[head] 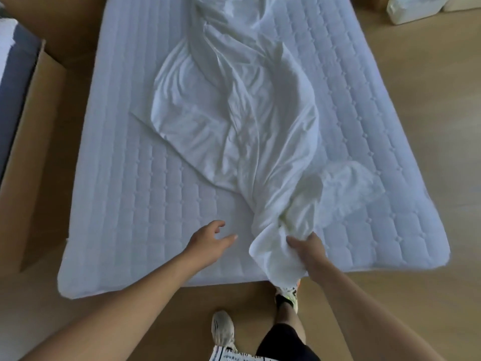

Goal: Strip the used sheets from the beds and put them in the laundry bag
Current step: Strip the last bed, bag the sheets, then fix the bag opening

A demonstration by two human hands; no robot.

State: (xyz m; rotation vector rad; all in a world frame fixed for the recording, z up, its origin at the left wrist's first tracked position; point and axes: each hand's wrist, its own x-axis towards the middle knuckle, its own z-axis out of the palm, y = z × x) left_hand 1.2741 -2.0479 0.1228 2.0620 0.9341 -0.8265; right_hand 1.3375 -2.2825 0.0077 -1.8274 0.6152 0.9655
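A crumpled white sheet (234,113) lies in a long bunched strip down the middle of a quilted white mattress (135,204), from the far end to the near edge. My right hand (308,250) grips the gathered near end of the sheet at the mattress's foot, and a fold of it hangs over the edge toward my foot. My left hand (208,239) hovers above the bare mattress just left of the bunch, fingers spread and holding nothing.
The mattress lies on a wooden floor (429,126). A wooden bed frame (39,126) and a second bed with grey bedding (13,87) stand at the left. White bags (413,9) sit at the far right. My feet stand at the mattress's foot.
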